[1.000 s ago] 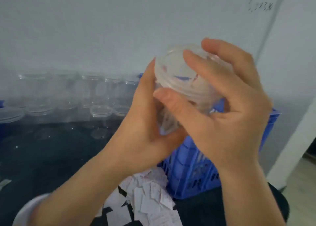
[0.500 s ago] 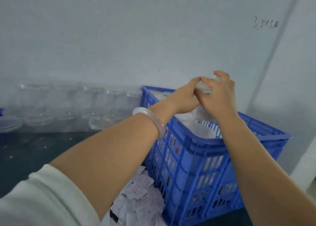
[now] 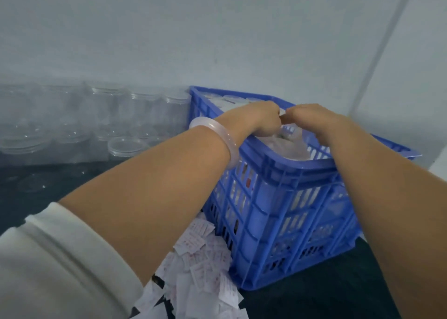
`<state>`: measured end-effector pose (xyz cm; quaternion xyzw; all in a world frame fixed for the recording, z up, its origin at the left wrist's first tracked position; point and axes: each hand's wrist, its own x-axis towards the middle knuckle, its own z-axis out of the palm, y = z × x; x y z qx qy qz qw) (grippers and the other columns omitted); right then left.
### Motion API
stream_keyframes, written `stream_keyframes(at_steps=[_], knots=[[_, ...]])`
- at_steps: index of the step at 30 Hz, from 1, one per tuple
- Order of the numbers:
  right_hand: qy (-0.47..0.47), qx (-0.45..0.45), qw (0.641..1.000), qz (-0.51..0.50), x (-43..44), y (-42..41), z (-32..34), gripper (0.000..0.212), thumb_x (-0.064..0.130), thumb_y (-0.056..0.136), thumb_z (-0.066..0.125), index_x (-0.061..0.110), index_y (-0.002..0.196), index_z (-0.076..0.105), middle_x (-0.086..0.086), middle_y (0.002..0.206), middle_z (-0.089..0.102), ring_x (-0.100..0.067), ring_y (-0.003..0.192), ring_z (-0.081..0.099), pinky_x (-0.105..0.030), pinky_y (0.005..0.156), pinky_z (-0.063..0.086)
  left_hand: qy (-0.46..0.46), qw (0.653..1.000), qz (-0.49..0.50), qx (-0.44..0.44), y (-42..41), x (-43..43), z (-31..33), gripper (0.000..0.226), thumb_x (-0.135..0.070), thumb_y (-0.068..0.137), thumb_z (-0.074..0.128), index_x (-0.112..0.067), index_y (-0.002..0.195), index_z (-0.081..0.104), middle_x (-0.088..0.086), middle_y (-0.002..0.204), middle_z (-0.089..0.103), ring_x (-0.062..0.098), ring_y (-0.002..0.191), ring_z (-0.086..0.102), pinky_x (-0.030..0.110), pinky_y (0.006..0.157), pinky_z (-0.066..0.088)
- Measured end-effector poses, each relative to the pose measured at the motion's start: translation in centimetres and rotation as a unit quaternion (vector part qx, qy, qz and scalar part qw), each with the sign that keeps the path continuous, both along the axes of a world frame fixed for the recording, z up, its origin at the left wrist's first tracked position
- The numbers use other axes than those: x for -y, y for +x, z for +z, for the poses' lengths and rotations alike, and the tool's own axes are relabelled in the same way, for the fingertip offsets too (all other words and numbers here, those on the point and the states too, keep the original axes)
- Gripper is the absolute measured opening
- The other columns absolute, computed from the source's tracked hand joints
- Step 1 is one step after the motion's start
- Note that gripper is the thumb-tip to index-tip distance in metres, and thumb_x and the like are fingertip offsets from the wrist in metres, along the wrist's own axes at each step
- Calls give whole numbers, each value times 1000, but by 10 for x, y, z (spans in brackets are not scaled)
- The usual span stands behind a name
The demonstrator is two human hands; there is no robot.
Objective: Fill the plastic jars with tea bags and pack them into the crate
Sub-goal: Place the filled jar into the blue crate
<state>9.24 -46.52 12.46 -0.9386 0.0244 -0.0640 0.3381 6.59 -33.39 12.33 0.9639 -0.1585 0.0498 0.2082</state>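
Left hand [image 3: 260,119] and right hand [image 3: 314,121] curl their fingers round the jar [image 3: 294,147] just inside the crate [image 3: 285,167] at its near rim, but release it tilted and it could wedge crooked against the wall!

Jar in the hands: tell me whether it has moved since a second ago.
Yes. The jar has dropped from well above the blue crate to inside its rim, with the left hand and right hand gripping the jar's top.

Dim, even, bluish light; soft overall focus, edges seemingly bowed by wide-angle distortion.
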Motion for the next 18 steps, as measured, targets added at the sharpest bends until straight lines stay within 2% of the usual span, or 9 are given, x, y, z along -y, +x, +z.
stream_keyframes(at_steps=[2, 4, 8, 10, 12, 14, 16, 18], knots=[[-6, -21, 1000, 8, 2, 3, -4, 47, 35, 83, 71, 22, 126, 57, 1, 128, 50, -22, 110, 48, -38, 89, 42, 27, 999, 12, 12, 1, 3, -1, 42, -14, 97, 40, -12, 138, 47, 9, 139, 51, 26, 123, 50, 33, 99, 40], [-11, -58, 998, 5, 4, 5, -8, 50, 36, 82, 71, 21, 127, 57, -2, 135, 51, -26, 113, 52, -44, 97, 46, 65, 997, 18, 25, 1, 5, -1, 40, -13, 97, 40, -13, 135, 51, 8, 136, 54, 26, 120, 52, 33, 98, 41], [43, -98, 994, -7, 6, 7, -10, 53, 35, 78, 63, 20, 128, 56, -9, 132, 55, -31, 111, 58, -47, 96, 49, 96, 995, 21, 23, 0, 6, -1, 39, -15, 99, 37, -14, 135, 52, 7, 132, 55, 26, 115, 53, 31, 85, 39], [37, -99, 994, -11, 6, 8, -11, 51, 32, 82, 59, 19, 131, 54, -8, 136, 52, -30, 115, 55, -47, 97, 48, 70, 997, 20, 28, 0, 4, -1, 39, -15, 98, 37, -13, 132, 54, 7, 131, 57, 25, 113, 54, 32, 86, 41], [23, -101, 995, -13, 6, 7, -13, 49, 32, 87, 56, 19, 135, 52, -9, 139, 50, -30, 118, 53, -46, 99, 47, -17, 998, 11, 53, -3, -2, -2, 38, -12, 95, 38, -11, 127, 58, 9, 129, 59, 25, 113, 55, 32, 90, 43], [18, -104, 994, -7, 4, 6, -15, 49, 36, 90, 55, 19, 136, 50, -9, 140, 49, -30, 120, 51, -45, 101, 43, -157, 984, -11, 83, -11, -13, -6, 37, -8, 94, 39, -9, 125, 60, 8, 130, 59, 23, 119, 54, 30, 97, 42], [14, -91, 996, -6, 3, 5, -17, 50, 37, 92, 55, 17, 138, 49, -11, 146, 43, -31, 128, 45, -40, 102, 35, -262, 959, -44, 97, -25, -31, -19, 37, -8, 96, 39, -11, 126, 60, 4, 133, 58, 17, 122, 52, 20, 97, 39], [6, -47, 999, 5, -2, 0, -15, 51, 36, 96, 54, 14, 141, 46, -10, 152, 37, -28, 136, 37, -36, 101, 30, -313, 941, -70, 107, -43, -57, -44, 35, -13, 100, 40, -15, 128, 60, 0, 135, 57, 9, 117, 53, 7, 89, 38]])
